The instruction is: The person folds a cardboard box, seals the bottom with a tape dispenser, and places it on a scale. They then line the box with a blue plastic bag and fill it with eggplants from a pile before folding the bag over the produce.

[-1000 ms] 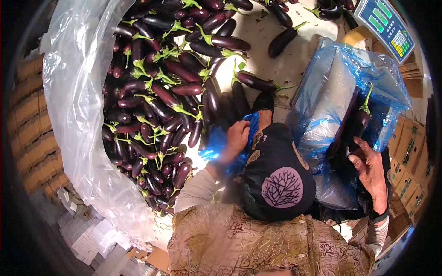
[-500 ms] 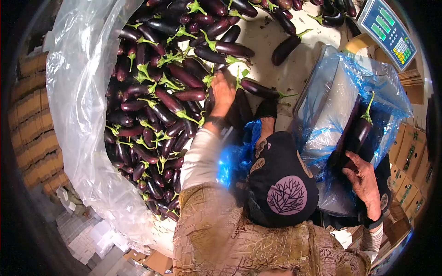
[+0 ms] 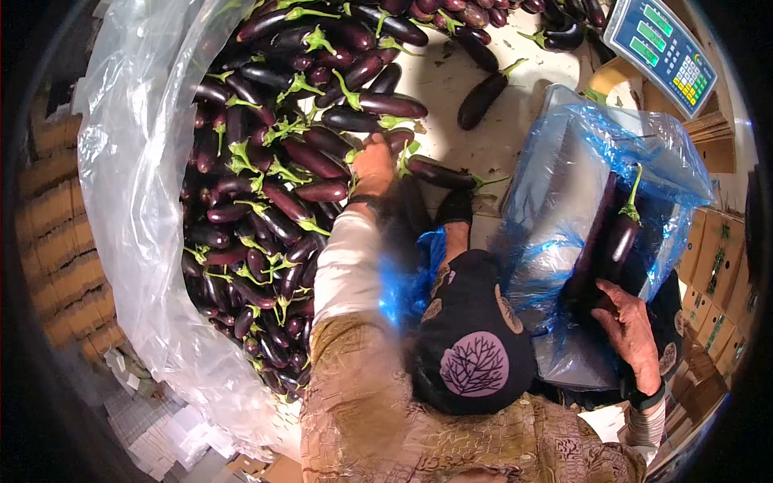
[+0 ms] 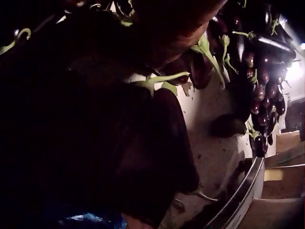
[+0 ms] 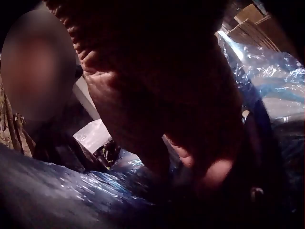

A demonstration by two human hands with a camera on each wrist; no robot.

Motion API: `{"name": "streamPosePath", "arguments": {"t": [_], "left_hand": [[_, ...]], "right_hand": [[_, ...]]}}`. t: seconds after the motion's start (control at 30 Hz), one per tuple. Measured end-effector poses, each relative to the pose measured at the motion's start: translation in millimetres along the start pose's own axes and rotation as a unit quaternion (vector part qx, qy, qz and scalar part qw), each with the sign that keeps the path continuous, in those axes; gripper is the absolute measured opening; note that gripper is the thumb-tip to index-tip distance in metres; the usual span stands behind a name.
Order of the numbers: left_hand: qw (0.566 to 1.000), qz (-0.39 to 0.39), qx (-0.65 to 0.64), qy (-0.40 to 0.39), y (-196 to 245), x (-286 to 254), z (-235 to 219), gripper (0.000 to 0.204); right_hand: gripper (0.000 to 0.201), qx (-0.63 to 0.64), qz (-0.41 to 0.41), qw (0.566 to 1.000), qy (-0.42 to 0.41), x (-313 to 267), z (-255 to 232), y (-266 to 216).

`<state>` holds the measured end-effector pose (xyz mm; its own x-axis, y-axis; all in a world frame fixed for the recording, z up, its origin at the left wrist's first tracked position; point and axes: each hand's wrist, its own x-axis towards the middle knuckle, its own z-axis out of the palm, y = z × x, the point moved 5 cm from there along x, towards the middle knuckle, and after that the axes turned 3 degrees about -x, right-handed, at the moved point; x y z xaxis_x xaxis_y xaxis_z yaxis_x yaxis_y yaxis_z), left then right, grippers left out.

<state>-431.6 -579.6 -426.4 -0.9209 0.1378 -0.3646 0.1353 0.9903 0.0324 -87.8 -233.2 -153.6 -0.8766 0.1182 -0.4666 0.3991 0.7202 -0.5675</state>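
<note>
the left hand (image 3: 375,161) reaches forward onto the near edge of the heap of eggplants (image 3: 266,185), which lies on a clear plastic sheet (image 3: 137,201) spread over a pale floor (image 3: 483,137). its fingers curl down over one dark eggplant (image 3: 394,142) at the edge of the pile, but the head view hides the tips and the left wrist view is too dark, so i cannot tell whether they grip it or only rest on it. just beside the hand a single eggplant (image 3: 441,172) lies apart from the heap, its green stem pointing right. the right hand (image 3: 628,326) sits low at the rim of a blue plastic bag (image 3: 580,169) that lines a box; the fingers are bent against the plastic and the dark eggplants in the bag (image 3: 616,233), which stand nearly upright with green stems up. the right wrist view shows the curled fingers (image 5: 214,171) pressed close to blue film. a weighing scale (image 3: 660,48) with a green display stands beyond the bag, and stacked cardboard boxes (image 3: 48,225) line the left.
</note>
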Motion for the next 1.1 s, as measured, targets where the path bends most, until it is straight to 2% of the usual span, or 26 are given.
{"name": "streamPosePath", "arguments": {"t": [0.03, 0.07, 0.1, 0.13, 0.17, 0.2, 0.23, 0.27, 0.3, 0.33, 0.37, 0.43, 0.47, 0.5, 0.6, 0.73, 0.8, 0.83, 0.93, 0.97, 1.03, 1.07, 1.1], "left_hand": [[0.998, 0.029, -0.010, -0.046, -0.7, -3.4, 2.7, 0.060], [0.998, 0.034, -0.041, -0.016, 3.3, -13.0, -12.3, 0.060], [0.998, 0.035, -0.038, -0.019, -2.0, -17.3, -10.9, 0.060], [0.986, 0.106, -0.108, 0.074, -3.6, -22.2, -21.6, 0.059], [0.954, 0.176, -0.177, 0.167, -6.4, -29.6, -33.0, 0.058], [0.926, 0.219, -0.225, 0.211, -9.6, -41.4, -47.9, 0.047], [0.926, 0.220, -0.222, 0.211, -14.6, -47.8, -61.3, 0.047], [0.910, 0.167, -0.366, 0.101, -25.1, -48.5, -66.9, 0.039], [0.861, 0.106, -0.498, -0.012, -28.8, -55.6, -72.8, 0.030], [0.788, 0.075, -0.609, -0.047, -22.2, -71.5, -95.1, 0.023], [0.712, 0.031, -0.694, -0.105, -41.6, -67.7, -81.8, 0.021], [0.544, 0.081, -0.823, -0.145, -48.8, -69.8, -86.1, 0.026], [0.523, 0.061, -0.839, -0.138, -53.4, -69.3, -83.1, 0.039], [0.523, 0.063, -0.839, -0.136, -48.3, -74.6, -92.6, 0.039], [0.487, 0.093, -0.850, -0.177, -24.4, -95.1, -119.3, 0.051], [0.486, 0.085, -0.851, -0.181, -20.6, -95.8, -111.3, 0.047], [0.537, 0.039, -0.828, -0.160, -26.8, -89.8, -95.3, 0.045], [0.535, 0.040, -0.828, -0.164, -25.1, -90.9, -90.1, 0.045], [0.493, 0.061, -0.849, -0.181, -4.3, -105.3, -86.2, 0.045], [0.493, 0.062, -0.848, -0.184, 1.8, -109.4, -88.9, 0.045], [0.475, 0.106, -0.851, -0.196, 13.7, -115.4, -98.0, 0.048], [0.477, 0.114, -0.848, -0.200, 17.6, -116.5, -103.6, 0.052], [0.497, 0.119, -0.837, -0.197, 21.5, -117.7, -110.3, 0.053]], "right_hand": [[0.045, 0.001, 0.004, 1.000, 0.001, -1.3, -2.0, 1.0], [0.044, 0.015, 0.014, 1.000, 0.001, -3.1, -4.6, 1.9], [0.043, 0.030, 0.023, 0.999, 0.001, -3.8, -5.7, 2.4], [0.043, 0.033, 0.023, 0.999, -0.001, -3.1, -5.9, 3.2], [0.043, 0.040, 0.040, 0.998, -0.004, -2.5, -7.1, 7.1], [0.042, 0.047, 0.057, 0.997, -0.006, -2.4, -7.5, 10.2], [0.042, 0.050, 0.057, 0.997, -0.006, -1.6, -6.4, 10.1], [0.042, 0.045, 0.040, 0.998, 0.008, 0.0, -5.5, 7.9], [0.042, 0.039, 0.022, 0.999, 0.020, 1.4, -5.1, 5.3], [0.042, 0.042, 0.019, 0.999, 0.019, 2.7, -4.5, 3.4], [0.043, 0.040, 0.011, 0.999, 0.009, 4.0, -3.4, 0.6], [0.043, 0.039, 0.000, 0.999, 0.001, 4.1, -1.2, -3.3], [0.043, 0.045, 0.002, 0.999, -0.002, 3.5, -0.6, -2.9], [0.043, 0.051, 0.006, 0.999, -0.004, 2.4, 0.0, -2.2], [0.042, 0.044, -0.008, 0.999, 0.008, -3.3, -1.1, -2.1], [0.040, 0.068, 0.017, 0.998, 0.007, -13.8, -1.2, 6.0], [0.040, 0.077, 0.026, 0.997, 0.008, -17.5, -0.7, 8.6], [0.040, 0.075, 0.030, 0.997, 0.010, -19.5, 0.4, 10.4], [0.042, 0.067, 0.026, 0.997, 0.018, -25.8, 0.7, 14.0], [0.041, 0.072, 0.035, 0.997, 0.009, -27.6, 0.0, 13.5], [0.041, 0.079, 0.047, 0.996, 0.004, -30.0, 0.0, 14.1], [0.040, 0.069, 0.034, 0.997, 0.008, -31.0, 0.6, 14.3], [0.040, 0.060, 0.026, 0.998, 0.014, -33.7, 1.0, 15.6]]}}
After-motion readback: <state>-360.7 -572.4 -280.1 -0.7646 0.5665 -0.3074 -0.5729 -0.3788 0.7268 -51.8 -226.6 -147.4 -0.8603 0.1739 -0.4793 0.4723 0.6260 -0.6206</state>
